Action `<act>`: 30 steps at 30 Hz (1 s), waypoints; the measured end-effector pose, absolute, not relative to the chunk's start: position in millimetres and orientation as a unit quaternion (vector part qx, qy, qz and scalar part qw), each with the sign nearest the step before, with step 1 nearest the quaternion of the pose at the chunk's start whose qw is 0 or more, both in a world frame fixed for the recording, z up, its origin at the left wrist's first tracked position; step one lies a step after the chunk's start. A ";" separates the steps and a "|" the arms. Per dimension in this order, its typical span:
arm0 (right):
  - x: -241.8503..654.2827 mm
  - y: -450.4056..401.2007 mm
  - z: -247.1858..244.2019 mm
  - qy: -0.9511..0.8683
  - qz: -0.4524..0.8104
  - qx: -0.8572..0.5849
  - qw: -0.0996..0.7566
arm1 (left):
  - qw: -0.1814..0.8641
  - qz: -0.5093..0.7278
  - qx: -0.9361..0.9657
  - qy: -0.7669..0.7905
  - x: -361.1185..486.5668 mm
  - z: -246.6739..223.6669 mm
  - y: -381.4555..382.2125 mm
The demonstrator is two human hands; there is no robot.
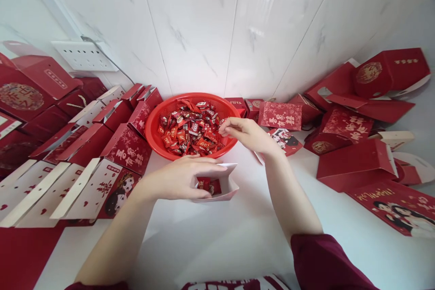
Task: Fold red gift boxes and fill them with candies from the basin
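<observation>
My left hand (181, 177) grips the left side of a small open-topped paper gift box (229, 189), thumb in front and fingers behind. Inside the box lie several red wrapped candies (215, 186). My right hand (243, 131) hangs over the right rim of a red plastic basket (152, 138), its fingertips pinched together; whatever may be between them is too small to make out. Red and dark wrapped candies (193, 129) fill the basket, which stands just behind the gift box on the white table (204, 235).
Rows of red and white gift boxes (125, 149) stand at the left. At the right, folded red boxes (356, 163) lie in a loose pile, and a flat card with cartoon figures (288, 140) is beside my right wrist. A power strip (84, 55) with a cable is against the tiled wall (200, 27).
</observation>
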State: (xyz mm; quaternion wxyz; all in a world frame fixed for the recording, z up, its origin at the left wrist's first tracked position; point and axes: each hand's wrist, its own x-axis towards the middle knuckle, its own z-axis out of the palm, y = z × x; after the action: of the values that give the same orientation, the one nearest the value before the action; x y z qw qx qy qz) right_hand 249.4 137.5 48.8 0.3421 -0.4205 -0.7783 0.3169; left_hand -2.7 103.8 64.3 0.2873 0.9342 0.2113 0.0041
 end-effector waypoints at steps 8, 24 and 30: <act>215.8 242.0 1.3 -0.813 0.264 -0.514 0.068 | 0.298 0.021 0.931 0.207 -1.9 65.0 105.3; 207.5 262.5 -12.7 -0.786 0.294 -0.544 0.024 | 0.310 0.011 0.931 0.191 -2.4 64.7 106.2; 213.3 260.0 -5.9 -0.787 0.415 -0.456 0.025 | 0.319 0.014 0.928 0.190 -1.2 65.9 105.8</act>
State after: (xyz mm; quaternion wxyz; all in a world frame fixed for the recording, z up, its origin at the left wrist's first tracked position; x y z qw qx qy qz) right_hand 213.3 260.0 -5.9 0.0251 -0.4558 -0.7871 0.4148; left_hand -1.2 105.8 65.9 0.3194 0.9282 0.1901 0.0143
